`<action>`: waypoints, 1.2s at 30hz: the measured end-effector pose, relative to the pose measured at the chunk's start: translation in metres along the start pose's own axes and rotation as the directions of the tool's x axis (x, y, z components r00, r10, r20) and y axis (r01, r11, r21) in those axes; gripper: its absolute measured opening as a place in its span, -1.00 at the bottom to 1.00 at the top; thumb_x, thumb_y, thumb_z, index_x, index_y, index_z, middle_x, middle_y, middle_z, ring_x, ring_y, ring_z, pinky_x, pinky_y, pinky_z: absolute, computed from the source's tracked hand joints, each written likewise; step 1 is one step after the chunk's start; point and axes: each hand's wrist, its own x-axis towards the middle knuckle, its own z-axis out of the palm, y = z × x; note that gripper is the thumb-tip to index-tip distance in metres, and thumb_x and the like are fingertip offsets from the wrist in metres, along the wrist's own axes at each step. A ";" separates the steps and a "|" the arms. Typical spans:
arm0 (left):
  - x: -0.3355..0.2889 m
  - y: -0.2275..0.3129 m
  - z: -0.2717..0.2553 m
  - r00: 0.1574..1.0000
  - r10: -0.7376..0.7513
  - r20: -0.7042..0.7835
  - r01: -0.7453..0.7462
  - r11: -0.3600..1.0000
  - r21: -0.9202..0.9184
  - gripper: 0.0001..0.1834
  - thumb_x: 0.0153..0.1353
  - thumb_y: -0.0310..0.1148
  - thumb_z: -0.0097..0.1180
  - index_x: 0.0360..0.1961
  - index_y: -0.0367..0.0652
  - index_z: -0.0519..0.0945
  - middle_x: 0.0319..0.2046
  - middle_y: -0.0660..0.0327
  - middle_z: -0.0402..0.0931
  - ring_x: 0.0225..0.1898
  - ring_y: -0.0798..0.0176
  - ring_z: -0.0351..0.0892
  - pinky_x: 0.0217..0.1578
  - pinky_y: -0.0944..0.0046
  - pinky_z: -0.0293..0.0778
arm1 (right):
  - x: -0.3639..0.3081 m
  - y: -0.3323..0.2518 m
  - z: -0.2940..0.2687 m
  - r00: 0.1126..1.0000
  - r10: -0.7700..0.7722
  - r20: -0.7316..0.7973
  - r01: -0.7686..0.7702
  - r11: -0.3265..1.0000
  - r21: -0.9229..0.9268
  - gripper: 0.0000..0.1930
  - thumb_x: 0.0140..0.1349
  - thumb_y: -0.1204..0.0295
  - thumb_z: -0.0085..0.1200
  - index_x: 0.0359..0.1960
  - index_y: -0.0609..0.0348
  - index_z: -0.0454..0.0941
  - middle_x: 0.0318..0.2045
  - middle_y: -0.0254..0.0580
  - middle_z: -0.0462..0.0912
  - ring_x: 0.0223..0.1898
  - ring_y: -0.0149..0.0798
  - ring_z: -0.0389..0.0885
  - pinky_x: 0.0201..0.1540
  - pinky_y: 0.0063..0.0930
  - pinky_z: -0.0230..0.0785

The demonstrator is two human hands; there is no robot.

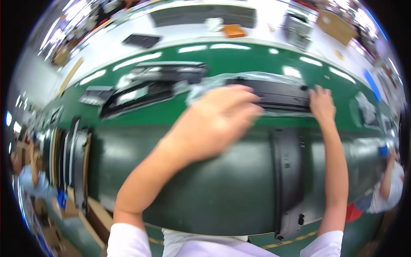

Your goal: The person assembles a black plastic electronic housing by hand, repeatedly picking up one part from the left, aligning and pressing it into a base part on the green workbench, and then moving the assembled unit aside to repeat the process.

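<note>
One co-worker (33, 182) stands at the far left. Next come several upright slats (80, 162), packed too tightly to count surely, with one open carton (96, 218) below. On the green counter (252, 55) lie at least three dark parts (158, 90), loosely grouped. Then comes the left hand (222, 115), blurred, half spread with fingers loosely curved, at the left end of one black panel (284, 94); whether it touches cannot be told. That panel lies crosswise on the green counter, clear film (209, 83) around it. One second panel (289, 171) lies lengthwise nearer the body, between the forearms. The right hand (323, 103) is at the black panel's right end, fingers slightly bent; its grip cannot be told. Farther right are one crumpled bag (366, 109) and one more co-worker.
</note>
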 end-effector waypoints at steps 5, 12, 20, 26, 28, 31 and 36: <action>0.016 0.114 -0.043 0.695 0.340 -0.634 -0.428 0.904 0.015 -0.73 0.19 -0.26 0.24 -0.11 -0.08 0.61 -0.34 0.15 0.58 -0.28 0.06 0.61 -0.10 0.11 0.59 | -0.007 -0.086 -0.034 0.982 -0.188 0.021 0.176 0.950 0.260 -0.61 0.50 0.19 0.00 0.20 0.14 0.52 0.01 0.10 0.53 0.01 0.19 0.63 0.02 0.07 0.56; -0.037 0.105 -0.100 0.702 0.553 -0.448 -0.459 0.833 0.309 -0.86 0.09 -0.47 0.20 -0.41 -0.38 0.67 -0.29 0.06 0.63 -0.26 -0.01 0.62 -0.04 0.09 0.58 | -0.021 -0.151 0.008 0.859 -0.373 0.350 0.321 0.926 0.200 -0.32 0.57 -0.09 -0.31 0.58 -0.02 0.11 0.57 0.16 0.05 0.59 0.25 -0.05 0.58 0.10 -0.16; -0.092 0.067 -0.152 0.754 0.290 -0.590 -0.264 0.955 0.131 -0.87 -0.01 -0.59 0.20 -0.49 -0.09 0.67 -0.40 0.31 0.69 -0.26 0.32 0.64 -0.20 0.38 0.52 | -0.017 -0.168 -0.030 0.842 -0.490 0.225 0.476 0.871 0.120 -0.37 0.45 0.31 0.00 0.52 0.13 0.18 0.53 0.17 0.15 0.51 0.27 0.18 0.49 0.10 0.12; -0.112 -0.012 -0.190 0.467 -0.320 -0.824 0.125 0.947 -0.297 -0.26 0.28 -0.73 0.01 0.48 -0.35 0.09 -0.10 0.06 0.50 -0.30 0.37 0.46 -0.35 0.40 0.55 | -0.008 -0.296 -0.063 0.709 -0.703 -0.058 0.623 0.585 0.519 -0.31 0.21 0.44 0.17 0.41 0.27 0.30 0.46 0.23 0.25 0.39 0.30 0.35 0.42 -0.05 0.28; -0.124 -0.025 -0.206 0.391 -0.391 -0.833 0.107 0.919 -0.381 -0.34 0.27 -0.73 0.02 0.41 -0.36 0.22 -0.09 0.06 0.52 -0.31 0.38 0.45 -0.35 0.40 0.54 | -0.001 -0.345 -0.056 0.685 -0.728 0.002 0.613 0.578 0.538 -0.22 0.16 0.36 0.25 0.44 0.25 0.27 0.47 0.28 0.22 0.43 0.29 0.29 0.45 -0.03 0.23; -0.133 -0.039 -0.217 0.368 -0.439 -0.819 0.023 0.885 -0.464 -0.42 0.27 -0.77 -0.02 0.33 -0.34 0.29 -0.13 0.09 0.53 -0.29 0.44 0.48 -0.35 0.49 0.53 | 0.032 -0.382 -0.027 0.683 -0.728 0.059 0.613 0.615 0.496 0.02 0.06 0.11 0.41 0.52 0.20 0.16 0.50 0.30 0.17 0.52 0.34 0.10 0.51 0.09 0.09; -0.138 -0.046 -0.232 0.407 -0.489 -0.771 0.055 0.856 -0.514 -0.57 0.30 -0.71 0.00 0.21 -0.36 0.42 -0.12 0.10 0.54 -0.34 0.44 0.48 -0.35 0.47 0.51 | 0.068 -0.400 -0.005 0.589 -0.685 0.428 0.368 0.699 0.613 0.34 -0.18 -0.24 0.53 0.57 0.21 0.10 0.47 0.39 0.23 0.55 0.41 0.00 0.57 0.09 -0.09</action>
